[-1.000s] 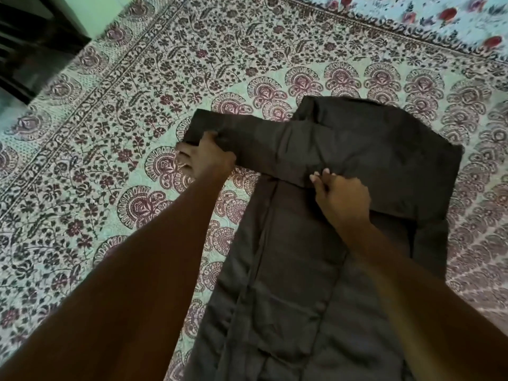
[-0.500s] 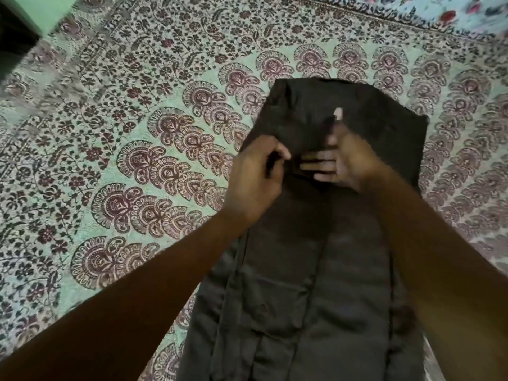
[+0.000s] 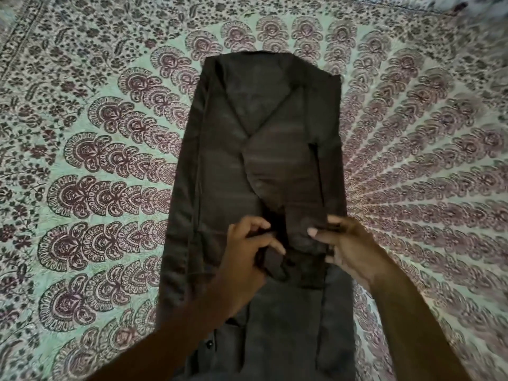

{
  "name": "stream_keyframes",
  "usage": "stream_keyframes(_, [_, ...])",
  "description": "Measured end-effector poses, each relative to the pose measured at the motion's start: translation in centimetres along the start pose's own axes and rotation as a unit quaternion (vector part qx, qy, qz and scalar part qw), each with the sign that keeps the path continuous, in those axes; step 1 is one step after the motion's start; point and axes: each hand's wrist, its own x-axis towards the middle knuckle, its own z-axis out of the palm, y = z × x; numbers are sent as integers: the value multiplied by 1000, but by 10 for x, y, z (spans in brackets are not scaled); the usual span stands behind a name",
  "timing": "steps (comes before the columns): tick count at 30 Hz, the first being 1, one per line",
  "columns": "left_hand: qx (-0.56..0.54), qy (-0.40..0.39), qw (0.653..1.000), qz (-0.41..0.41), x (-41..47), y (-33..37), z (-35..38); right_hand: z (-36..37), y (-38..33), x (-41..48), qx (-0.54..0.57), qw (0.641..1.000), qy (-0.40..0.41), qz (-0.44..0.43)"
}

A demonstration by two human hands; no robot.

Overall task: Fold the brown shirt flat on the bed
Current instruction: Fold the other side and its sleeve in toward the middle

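The brown shirt (image 3: 233,166) lies lengthwise on the patterned bed (image 3: 96,160) as a long narrow strip, its sides folded inward. A sleeve runs down the middle of the strip. My left hand (image 3: 247,251) pinches the left edge of the sleeve's cuff end. My right hand (image 3: 349,246) grips the cuff's right edge, thumb on top. Both hands sit over the shirt's middle, close together, with the cuff fabric bunched between them. The shirt's near end runs under my forearms and out of the bottom of the frame.
The bedsheet (image 3: 426,160) with its maroon and green paisley fan print fills the view on every side of the shirt. A small dark button (image 3: 209,344) shows near the shirt's lower left.
The sleeve that stretched out to the left has been brought over and laid down the shirt's middle. Both hands have travelled down toward me along it, holding its cuff.
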Motion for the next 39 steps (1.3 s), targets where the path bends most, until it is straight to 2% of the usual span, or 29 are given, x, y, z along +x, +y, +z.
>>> stream_keyframes(4, [-39,-32,996,-68,-48,-1,13,0,36,-24,51,998,21,42])
stream_keyframes(7, [-39,-117,987,-103,-77,-2,20,-1,64,-32,62,996,32,60])
stream_keyframes(8, [-42,-118,986,-113,-84,3,23,-1,71,-35,64,995,37,63])
stream_keyframes(10, [-67,-62,985,-146,-97,9,26,-3,84,-42,64,995,48,59])
stream_keyframes(12, [-48,-23,984,-169,-109,9,31,-2,94,-46,58,995,55,61])
stream_keyframes(15, [-24,-41,975,-216,-119,3,38,-4,113,-40,-25,993,94,70])
stream_keyframes(19, [-56,-89,970,-219,-119,11,38,-9,125,-37,-150,977,148,17])
stream_keyframes(21, [1,-114,969,-219,-120,18,39,-10,125,-38,-197,968,152,-13])
stream_keyframes(25, [48,-112,961,-249,-129,19,46,-11,127,-41,-276,949,147,-48])
stream_keyframes(29, [81,-109,968,-213,-129,18,47,-14,135,-45,-376,909,155,-95])
stream_keyframes(31, [93,-141,963,-212,-130,17,44,-14,138,-48,-383,907,152,-84])
stream_keyframes(36, [100,-213,947,-220,-119,21,35,-18,133,-50,-318,941,118,-16])
stream_keyframes(39, [171,-255,925,-224,-105,27,24,-21,123,-42,-330,941,70,14])
